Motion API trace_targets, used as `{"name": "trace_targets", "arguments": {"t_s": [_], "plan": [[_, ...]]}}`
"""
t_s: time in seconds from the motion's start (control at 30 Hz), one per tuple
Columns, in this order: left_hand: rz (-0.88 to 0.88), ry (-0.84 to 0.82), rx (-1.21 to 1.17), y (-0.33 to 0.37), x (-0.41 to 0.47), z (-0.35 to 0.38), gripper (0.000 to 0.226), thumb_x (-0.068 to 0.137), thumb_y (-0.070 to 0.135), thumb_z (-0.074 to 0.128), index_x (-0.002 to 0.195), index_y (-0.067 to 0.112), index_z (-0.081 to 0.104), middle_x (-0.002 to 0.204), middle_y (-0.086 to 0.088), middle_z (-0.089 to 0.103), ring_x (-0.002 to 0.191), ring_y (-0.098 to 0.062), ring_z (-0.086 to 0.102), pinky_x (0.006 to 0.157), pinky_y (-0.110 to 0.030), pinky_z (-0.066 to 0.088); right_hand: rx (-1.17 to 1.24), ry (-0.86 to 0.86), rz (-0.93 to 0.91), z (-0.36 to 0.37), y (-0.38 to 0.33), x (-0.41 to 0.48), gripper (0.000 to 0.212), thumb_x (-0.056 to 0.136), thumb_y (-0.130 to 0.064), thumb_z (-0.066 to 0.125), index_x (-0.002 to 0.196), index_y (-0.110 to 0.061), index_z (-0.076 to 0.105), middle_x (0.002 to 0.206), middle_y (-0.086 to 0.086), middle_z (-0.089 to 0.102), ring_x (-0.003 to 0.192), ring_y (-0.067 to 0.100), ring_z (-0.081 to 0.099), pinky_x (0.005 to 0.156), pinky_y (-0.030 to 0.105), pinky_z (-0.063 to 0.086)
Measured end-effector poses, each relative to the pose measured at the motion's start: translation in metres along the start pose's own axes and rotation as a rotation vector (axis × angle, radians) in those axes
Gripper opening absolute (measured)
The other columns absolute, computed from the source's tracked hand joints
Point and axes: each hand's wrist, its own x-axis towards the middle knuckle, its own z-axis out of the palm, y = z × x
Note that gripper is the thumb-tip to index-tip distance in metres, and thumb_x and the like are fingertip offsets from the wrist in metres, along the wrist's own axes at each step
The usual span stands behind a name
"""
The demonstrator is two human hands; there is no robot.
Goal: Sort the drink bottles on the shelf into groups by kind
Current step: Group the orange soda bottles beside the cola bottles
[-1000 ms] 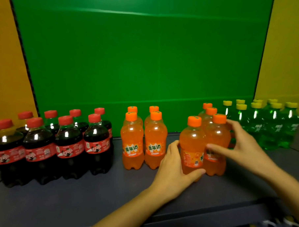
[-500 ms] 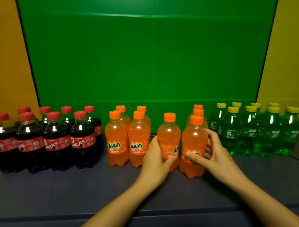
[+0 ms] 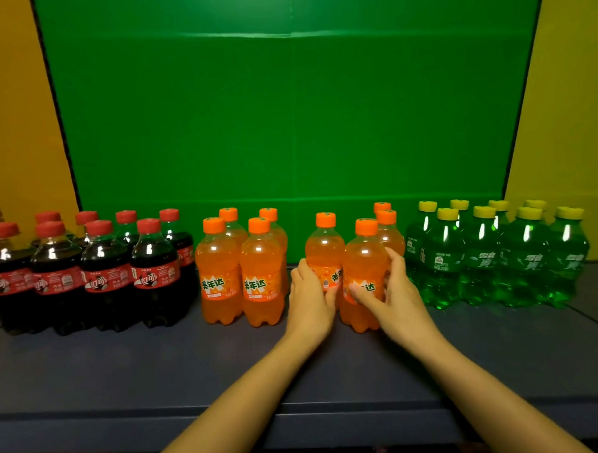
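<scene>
On the dark shelf [image 3: 160, 369] stand three groups of small bottles. Several dark cola bottles [image 3: 107, 269] with red caps are at the left. Several orange soda bottles [image 3: 241, 266] with orange caps fill the middle. Several green bottles [image 3: 497, 252] with yellow caps are at the right. My left hand [image 3: 309, 301] grips one orange bottle [image 3: 326, 249] low on its body. My right hand [image 3: 393, 297] grips a second orange bottle [image 3: 364, 257] beside it. Two more orange bottles [image 3: 388, 229] stand behind that one, partly hidden.
A green backdrop [image 3: 286, 124] rises directly behind the bottles, with yellow walls [image 3: 570, 111] on both sides. The shelf's front edge [image 3: 298, 408] runs below my forearms. A gap of shelf lies between the left orange cluster and the bottle in my left hand.
Both hands have slid their orange bottles leftward, away from the green group and closer to the left orange cluster. The two held bottles now stand a little apart.
</scene>
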Motion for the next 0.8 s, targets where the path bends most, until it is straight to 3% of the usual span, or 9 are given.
{"name": "trace_targets", "arguments": {"t_s": [0.13, 0.27, 0.4, 0.57, 0.8], "plan": [[-0.020, 0.042, 0.034, -0.005, 0.005, 0.001, 0.055, 0.091, 0.020, 0.053, 0.136, 0.003, 0.027, 0.132, -0.017, 0.042, 0.125, -0.030, 0.042, 0.101, -0.036, 0.035, -0.066, 0.017, -0.018, 0.014, -0.005, -0.004, 0.084, 0.086, -0.025, 0.062, 0.146, -0.010, 0.004, 0.143, 0.009, 0.039, 0.129, 0.023, 0.042, 0.101, 0.030, 0.034], [-0.033, 0.094, 0.027, -0.011, 0.008, 0.000, 0.050, 0.088, 0.012, 0.054, 0.132, 0.001, 0.033, 0.130, -0.018, 0.046, 0.123, -0.031, 0.044, 0.102, -0.036, 0.036, -0.059, -0.062, 0.017, 0.027, -0.008, 0.000, 0.075, 0.088, -0.025, 0.059, 0.141, -0.006, 0.009, 0.134, 0.008, 0.048, 0.120, 0.022, 0.050, 0.089, 0.019, 0.034], [-0.054, 0.126, 0.026, -0.012, 0.009, 0.000, 0.050, 0.088, 0.011, 0.055, 0.132, 0.002, 0.032, 0.133, -0.017, 0.045, 0.125, -0.030, 0.044, 0.104, -0.038, 0.036, -0.049, -0.031, 0.064, 0.036, -0.006, 0.011, 0.073, 0.088, -0.023, 0.058, 0.141, -0.003, 0.013, 0.140, 0.013, 0.042, 0.127, 0.026, 0.044, 0.099, 0.029, 0.034], [-0.064, 0.136, 0.076, -0.012, 0.011, 0.003, 0.051, 0.089, 0.012, 0.056, 0.132, -0.001, 0.031, 0.134, -0.019, 0.044, 0.126, -0.032, 0.042, 0.106, -0.039, 0.036, -0.085, 0.032, 0.134, 0.044, -0.007, 0.018, 0.076, 0.091, -0.024, 0.054, 0.145, -0.002, 0.005, 0.150, 0.015, 0.027, 0.136, 0.027, 0.031, 0.105, 0.031, 0.029], [-0.067, 0.118, 0.043, -0.012, 0.012, 0.003, 0.053, 0.087, 0.008, 0.057, 0.131, -0.001, 0.029, 0.133, -0.019, 0.044, 0.125, -0.032, 0.043, 0.104, -0.038, 0.038, -0.095, 0.100, 0.197, 0.044, -0.003, 0.025, 0.071, 0.090, -0.022, 0.056, 0.142, -0.001, 0.013, 0.141, 0.019, 0.040, 0.127, 0.032, 0.043, 0.099, 0.036, 0.035]]}}
